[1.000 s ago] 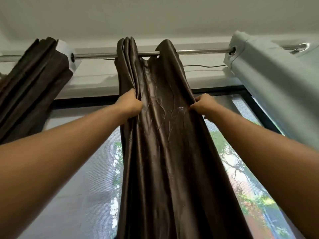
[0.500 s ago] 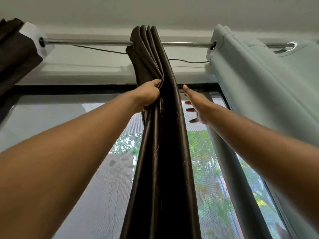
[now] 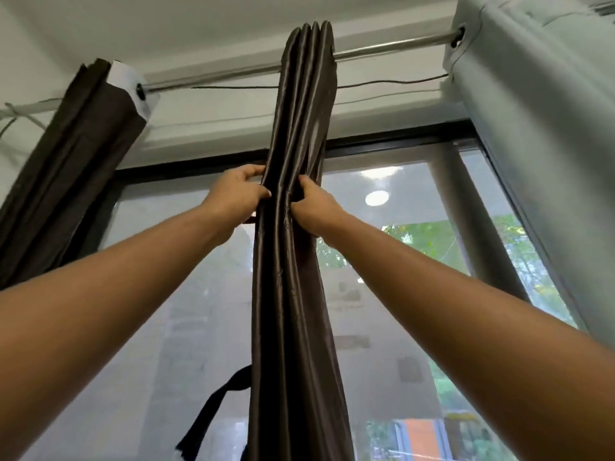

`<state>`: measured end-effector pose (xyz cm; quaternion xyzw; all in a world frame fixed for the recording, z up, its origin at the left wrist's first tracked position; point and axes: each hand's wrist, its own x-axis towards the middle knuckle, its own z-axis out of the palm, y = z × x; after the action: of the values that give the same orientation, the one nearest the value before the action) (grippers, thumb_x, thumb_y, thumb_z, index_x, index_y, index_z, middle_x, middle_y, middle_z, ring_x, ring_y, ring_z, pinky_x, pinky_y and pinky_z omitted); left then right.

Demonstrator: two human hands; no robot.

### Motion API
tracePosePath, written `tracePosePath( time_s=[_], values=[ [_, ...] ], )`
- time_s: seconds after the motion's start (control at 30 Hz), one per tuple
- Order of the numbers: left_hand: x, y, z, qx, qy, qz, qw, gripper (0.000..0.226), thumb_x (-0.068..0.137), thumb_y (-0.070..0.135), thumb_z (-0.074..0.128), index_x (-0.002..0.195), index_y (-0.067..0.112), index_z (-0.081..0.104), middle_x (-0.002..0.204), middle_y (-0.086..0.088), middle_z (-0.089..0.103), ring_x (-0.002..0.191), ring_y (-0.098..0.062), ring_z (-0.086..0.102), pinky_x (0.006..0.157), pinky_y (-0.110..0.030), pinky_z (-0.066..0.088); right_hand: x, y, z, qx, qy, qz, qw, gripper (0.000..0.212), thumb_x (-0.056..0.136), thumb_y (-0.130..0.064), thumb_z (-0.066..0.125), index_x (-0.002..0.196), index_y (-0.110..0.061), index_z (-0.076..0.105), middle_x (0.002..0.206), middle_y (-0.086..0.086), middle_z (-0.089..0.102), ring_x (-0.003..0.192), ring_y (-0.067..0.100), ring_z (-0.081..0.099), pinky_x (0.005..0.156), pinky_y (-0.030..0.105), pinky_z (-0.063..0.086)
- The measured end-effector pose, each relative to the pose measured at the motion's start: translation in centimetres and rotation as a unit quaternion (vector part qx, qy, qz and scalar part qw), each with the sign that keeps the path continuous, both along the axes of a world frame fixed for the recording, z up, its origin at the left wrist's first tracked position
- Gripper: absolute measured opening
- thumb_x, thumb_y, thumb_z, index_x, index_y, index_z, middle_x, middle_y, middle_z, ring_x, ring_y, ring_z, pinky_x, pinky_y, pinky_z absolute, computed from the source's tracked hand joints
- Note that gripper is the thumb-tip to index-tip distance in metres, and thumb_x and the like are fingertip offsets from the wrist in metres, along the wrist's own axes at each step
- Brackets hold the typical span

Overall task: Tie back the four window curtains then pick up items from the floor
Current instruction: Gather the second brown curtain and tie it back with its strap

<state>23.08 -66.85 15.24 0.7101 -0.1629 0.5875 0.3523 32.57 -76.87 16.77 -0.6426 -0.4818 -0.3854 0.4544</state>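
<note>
A shiny brown curtain (image 3: 293,311) hangs gathered into narrow folds from the metal rod (image 3: 382,49) in the middle of the view. My left hand (image 3: 238,194) grips the folds from the left side, thumb on the front. My right hand (image 3: 314,202) grips them from the right at the same height, fingers curled into the fabric. A dark tie-back strap (image 3: 213,407) dangles beside the curtain low down on its left. A darker brown curtain (image 3: 66,181) hangs bunched at the left, and a pale grey-green curtain (image 3: 545,154) at the right.
The window (image 3: 416,294) with a black frame lies behind the curtains, trees and buildings showing through it. A thin wire (image 3: 233,86) runs under the rod. The ceiling is close above. The floor is out of view.
My right hand, open half a second ago, has closed on the curtain's right side. The curtain has gone from spread wide to tightly bunched. The view has shifted right.
</note>
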Motion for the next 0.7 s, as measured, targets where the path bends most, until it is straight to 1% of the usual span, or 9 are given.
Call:
tracePosePath(
  time_s=[0.07, 0.17, 0.23, 0.27, 0.3, 0.37, 0.47, 0.57, 0.7],
  values=[
    [0.0, 0.9, -1.4, 0.007, 0.017, 0.008, 1.000, 0.043, 0.092, 0.000, 0.052, 0.129, 0.022, 0.055, 0.088, -0.003, 0.069, 0.074, -0.012, 0.067, 0.057, -0.022, 0.050, -0.3, 0.5, -1.4, 0.012, 0.018, 0.033, 0.999, 0.041, 0.097, -0.038, 0.042, 0.134, -0.021, 0.045, 0.126, 0.015, 0.057, 0.115, 0.034, 0.054, 0.097, 0.049, 0.046],
    [1.0, 1.6, -4.5, 0.009, 0.031, -0.014, 0.999, 0.047, 0.090, -0.004, 0.054, 0.131, 0.019, 0.053, 0.091, -0.002, 0.073, 0.080, -0.012, 0.071, 0.066, -0.026, 0.057, -1.2, -0.3, -4.6, 0.044, 0.096, 0.081, 0.991, 0.065, 0.092, -0.067, 0.019, 0.131, -0.026, 0.052, 0.132, 0.010, 0.055, 0.121, 0.030, 0.051, 0.103, 0.050, 0.039],
    [1.9, 1.2, -7.6, 0.040, 0.010, -0.003, 0.999, 0.050, 0.088, -0.005, 0.056, 0.131, 0.021, 0.054, 0.101, 0.000, 0.073, 0.093, -0.012, 0.070, 0.081, -0.031, 0.058, -1.7, -1.2, -7.6, 0.039, 0.105, 0.078, 0.991, 0.072, 0.082, -0.078, 0.029, 0.130, -0.029, 0.052, 0.130, 0.005, 0.058, 0.118, 0.025, 0.055, 0.102, 0.048, 0.041],
    [2.3, 0.7, -9.5, 0.065, -0.007, 0.014, 0.998, 0.052, 0.086, -0.004, 0.056, 0.131, 0.022, 0.055, 0.106, 0.003, 0.071, 0.099, -0.010, 0.068, 0.086, -0.028, 0.056, -1.7, -1.7, -9.1, 0.032, 0.104, 0.078, 0.991, 0.072, 0.077, -0.079, 0.039, 0.129, -0.030, 0.052, 0.126, 0.001, 0.060, 0.115, 0.022, 0.058, 0.100, 0.046, 0.044],
    [2.5, 0.1, -11.4, 0.086, -0.024, 0.029, 0.996, 0.054, 0.086, -0.004, 0.056, 0.131, 0.025, 0.056, 0.109, 0.007, 0.069, 0.102, -0.007, 0.066, 0.087, -0.022, 0.053, -1.8, -2.1, -10.7, 0.025, 0.107, 0.076, 0.991, 0.066, 0.076, -0.074, 0.047, 0.127, -0.032, 0.052, 0.122, -0.002, 0.063, 0.111, 0.019, 0.060, 0.098, 0.044, 0.046],
    [2.9, -1.0, -15.2, 0.097, -0.040, 0.018, 0.994, 0.055, 0.087, -0.003, 0.054, 0.132, 0.029, 0.055, 0.110, 0.016, 0.065, 0.104, 0.001, 0.063, 0.088, -0.016, 0.051, -1.7, -2.8, -13.4, 0.026, 0.119, 0.078, 0.990, 0.045, 0.086, -0.055, 0.055, 0.125, -0.032, 0.052, 0.116, -0.005, 0.065, 0.105, 0.014, 0.063, 0.095, 0.038, 0.049],
    [2.9, -2.3, -19.9, 0.031, -0.011, -0.064, 0.997, 0.051, 0.090, -0.002, 0.057, 0.132, 0.026, 0.056, 0.114, 0.018, 0.063, 0.106, 0.012, 0.058, 0.092, -0.012, 0.048, -2.5, -4.3, -17.2, 0.053, 0.148, 0.103, 0.982, 0.026, 0.096, -0.033, 0.051, 0.122, -0.030, 0.056, 0.113, -0.004, 0.066, 0.102, 0.012, 0.064, 0.092, 0.033, 0.051],
    [2.5, -2.7, -23.1, -0.035, 0.003, -0.120, 0.992, 0.043, 0.089, -0.003, 0.060, 0.125, 0.020, 0.062, 0.109, 0.014, 0.066, 0.097, 0.019, 0.059, 0.083, -0.004, 0.045, -3.2, -5.5, -20.7, 0.066, 0.162, 0.061, 0.983, 0.026, 0.096, -0.019, 0.052, 0.120, -0.029, 0.058, 0.109, -0.006, 0.067, 0.100, 0.011, 0.064, 0.090, 0.033, 0.052],
    [1.3, -3.1, -26.7, -0.086, 0.028, -0.155, 0.984, 0.036, 0.087, -0.004, 0.062, 0.119, 0.013, 0.066, 0.104, 0.007, 0.070, 0.095, 0.010, 0.064, 0.078, -0.004, 0.047, -4.0, -6.5, -25.9, -0.002, 0.115, -0.061, 0.991, 0.039, 0.092, -0.006, 0.052, 0.126, -0.026, 0.052, 0.108, -0.005, 0.067, 0.101, 0.012, 0.064, 0.088, 0.032, 0.053]
  ],
)
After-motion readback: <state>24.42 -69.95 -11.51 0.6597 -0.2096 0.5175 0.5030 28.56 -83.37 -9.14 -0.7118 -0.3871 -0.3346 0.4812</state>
